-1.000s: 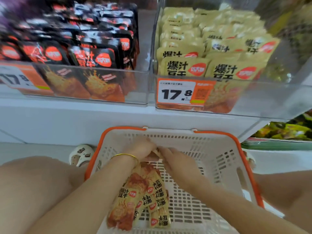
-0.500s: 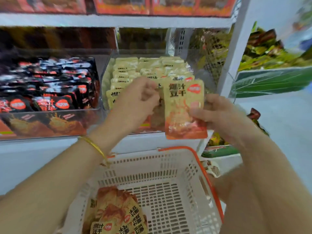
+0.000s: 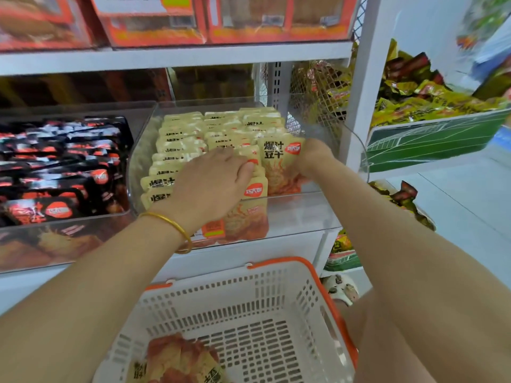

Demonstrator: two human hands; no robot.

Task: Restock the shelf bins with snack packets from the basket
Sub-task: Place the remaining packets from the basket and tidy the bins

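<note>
Glossy foil packets (image 3: 279, 161); clear smooth plastic bin (image 3: 290, 214); matt perforated plastic basket (image 3: 249, 308).

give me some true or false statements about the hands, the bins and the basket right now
1. The right hand holds a yellow packet upright at the right side of the clear bin. True.
2. The basket holds nothing. False: snack packets lie in its near left corner.
3. The left hand rests on the stocked packets in that bin. True.
4. The black packets sit to the right of the yellow ones. False: they are in the bin to the left.
5. The gold bangle is on the right wrist. False: it is on the left wrist.
</note>
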